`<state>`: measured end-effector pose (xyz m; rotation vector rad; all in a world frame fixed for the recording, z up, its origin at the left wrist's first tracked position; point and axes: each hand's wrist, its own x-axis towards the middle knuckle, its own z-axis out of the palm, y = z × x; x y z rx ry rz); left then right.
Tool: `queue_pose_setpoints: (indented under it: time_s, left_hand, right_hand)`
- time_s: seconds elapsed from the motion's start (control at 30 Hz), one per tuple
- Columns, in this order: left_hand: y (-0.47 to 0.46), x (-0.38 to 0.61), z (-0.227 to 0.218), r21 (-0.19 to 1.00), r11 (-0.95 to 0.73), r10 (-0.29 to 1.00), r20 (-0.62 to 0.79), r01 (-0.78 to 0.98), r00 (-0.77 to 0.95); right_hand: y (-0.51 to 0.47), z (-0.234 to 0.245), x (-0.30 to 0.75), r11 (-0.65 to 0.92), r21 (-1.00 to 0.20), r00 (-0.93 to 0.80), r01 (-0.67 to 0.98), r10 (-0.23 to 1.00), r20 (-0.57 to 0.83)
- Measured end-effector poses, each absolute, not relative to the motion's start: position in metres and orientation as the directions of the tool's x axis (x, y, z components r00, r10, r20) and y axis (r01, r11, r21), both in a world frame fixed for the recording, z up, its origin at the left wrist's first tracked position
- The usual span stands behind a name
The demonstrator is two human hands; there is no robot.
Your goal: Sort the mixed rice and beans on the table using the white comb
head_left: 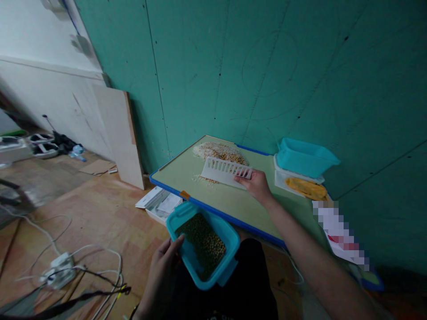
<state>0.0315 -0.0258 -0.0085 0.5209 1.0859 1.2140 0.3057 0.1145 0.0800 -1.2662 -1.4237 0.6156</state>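
My left hand (163,260) grips the near-left rim of a blue plastic container (231,238), thumb over the edge, just below the table's front edge. Inside lie small dark green beans (196,231) and a patch of pale yellow beans (216,249). Over the table, my right hand (258,186) is closed on the right end of a white slotted plastic strip (222,174), a row of slots along its upper side. Right behind the strip spreads a pile of mixed white grains and yellow beans (220,152). A few grains (207,179) lie in front of it.
The pale green table (187,171) has blue-taped edges and stands against a green wall. At its right are a blue basin (305,158), a white tray (282,178) and a yellow cloth-like item (307,189). A power strip (60,271) with tangled cables lies on the floor.
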Motion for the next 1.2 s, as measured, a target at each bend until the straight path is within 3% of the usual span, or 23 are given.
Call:
queue_pose_setpoints:
  time_s: [0.1, 1.2]
  left_hand:
    - [-0.024, 0.0316, -0.0098, 0.766, 0.35, 0.916, -0.401, -0.54, 0.024]
    - [-0.0257, 0.0306, -0.0092, 0.777, 0.359, 0.902, -0.432, -0.517, -0.022]
  right_hand:
    - [0.1144, 0.0808, 0.3069, 0.308, -0.875, 0.132, 0.374, 0.916, 0.379]
    - [0.107, 0.0782, 0.3086, 0.285, -0.897, 0.046, 0.339, 0.947, 0.319]
